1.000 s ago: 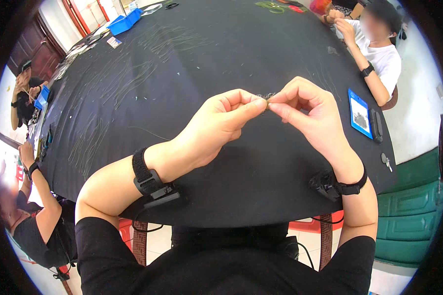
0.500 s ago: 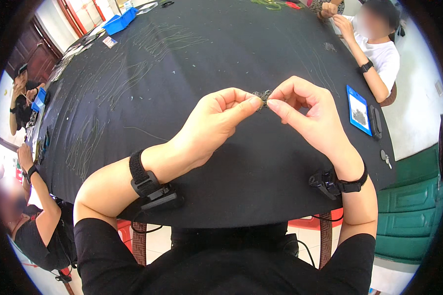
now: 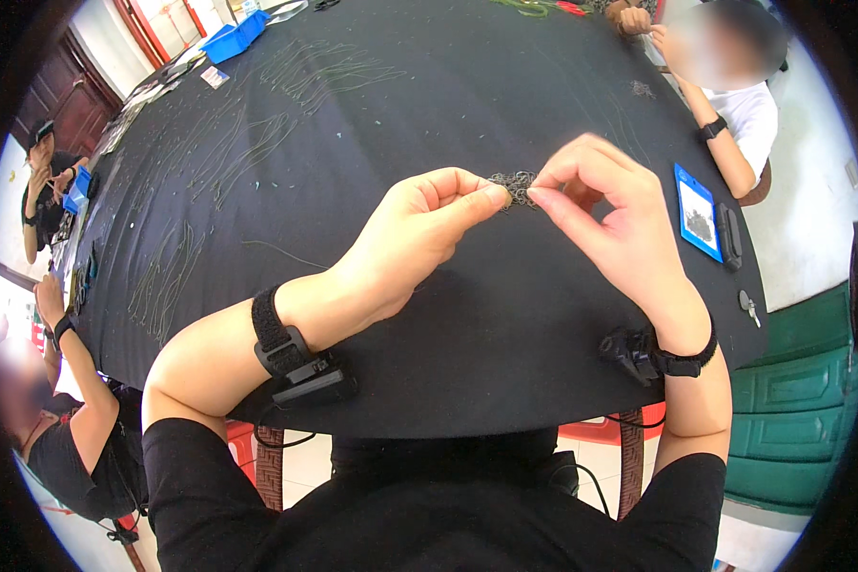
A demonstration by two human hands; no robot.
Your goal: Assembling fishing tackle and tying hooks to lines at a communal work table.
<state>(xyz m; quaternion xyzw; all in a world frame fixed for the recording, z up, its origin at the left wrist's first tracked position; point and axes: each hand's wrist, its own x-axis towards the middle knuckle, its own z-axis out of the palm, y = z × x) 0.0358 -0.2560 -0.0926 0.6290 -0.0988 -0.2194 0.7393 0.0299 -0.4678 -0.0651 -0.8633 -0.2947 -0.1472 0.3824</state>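
Observation:
A small heap of tiny, dark, curled wire pieces (image 3: pixel 517 186) sits on the black cloth between my fingertips; they look like small hooks, but the exact kind is too fine to tell. My left hand (image 3: pixel 419 224) is closed in a pinch at the heap's left edge, thumb pressed against the forefinger. At its right edge, my right hand (image 3: pixel 615 214) pinches with thumb and forefinger together, the other fingers curled. Whatever either pinch holds is too small to make out. A thin greenish line (image 3: pixel 281 253) lies left of my left hand.
Bundles of thin line (image 3: pixel 329 71) spread over the black-covered table (image 3: pixel 448 334). To the right lie a blue-framed tray (image 3: pixel 698 214) with dark bits, a black case (image 3: pixel 728 236) and a key (image 3: pixel 748 307). A blue bin (image 3: pixel 234 38) stands far left. Other people sit around.
My right hand has drawn slightly to the right, its fingers rising a little, so more of the heap shows between my hands. My left hand has hardly moved.

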